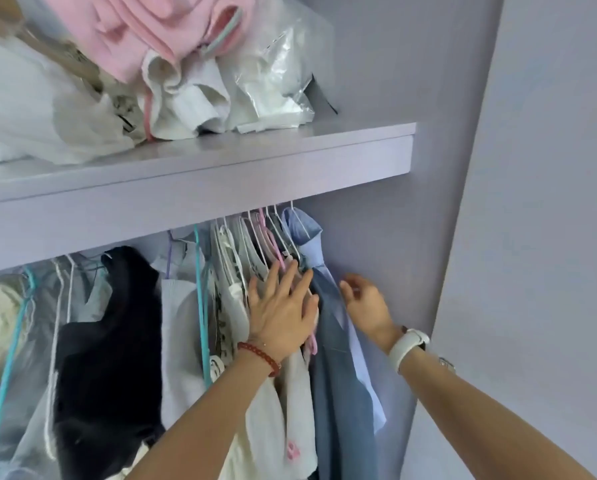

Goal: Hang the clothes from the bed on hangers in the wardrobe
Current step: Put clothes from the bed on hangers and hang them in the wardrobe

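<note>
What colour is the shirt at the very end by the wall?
Light blue shirt, in the head view.

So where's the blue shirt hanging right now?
The blue shirt hangs at the far right end of the rail, under the shelf, between the left hand and right hand.

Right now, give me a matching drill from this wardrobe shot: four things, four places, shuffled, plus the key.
Things:
1. pink fleece
2. blue shirt
3. black garment
4. left hand

Places:
A. far right end of the hanging row
B. pressed flat on the pale clothes beside the blue shirt
C. on top of the pile on the shelf
D. hanging left of the teal hanger

Pairs: 1-C, 2-A, 3-D, 4-B
</note>
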The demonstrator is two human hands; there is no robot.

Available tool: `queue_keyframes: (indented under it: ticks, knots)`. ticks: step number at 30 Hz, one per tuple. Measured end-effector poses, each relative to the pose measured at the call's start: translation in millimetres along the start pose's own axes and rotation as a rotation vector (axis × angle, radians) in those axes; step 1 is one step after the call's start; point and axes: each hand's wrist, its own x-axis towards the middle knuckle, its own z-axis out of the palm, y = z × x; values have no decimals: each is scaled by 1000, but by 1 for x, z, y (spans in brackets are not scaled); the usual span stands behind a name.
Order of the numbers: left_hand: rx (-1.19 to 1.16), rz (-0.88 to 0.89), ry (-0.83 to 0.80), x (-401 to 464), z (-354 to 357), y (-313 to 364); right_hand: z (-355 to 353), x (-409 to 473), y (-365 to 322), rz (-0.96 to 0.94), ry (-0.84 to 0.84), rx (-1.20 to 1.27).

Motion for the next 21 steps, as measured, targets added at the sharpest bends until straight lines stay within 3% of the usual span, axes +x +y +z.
queue_keyframes:
  ticks: [5,9,13,16,21]
  knots:
    - [29,6,106,1,9,-3,26,50,2,-151,-86,-121]
    - [51,2,101,-1,14,-17,35,70,-1,-215,-6,-218]
    - [79,18,93,-5,16,-24,28,76,-11,-261,87,-151]
    - [67,10,70,-5,15,-28,17,63,-9,-280,154,-94]
    - [38,-7,45,-10,11,-26,-10,-9,27,-224,85,1]
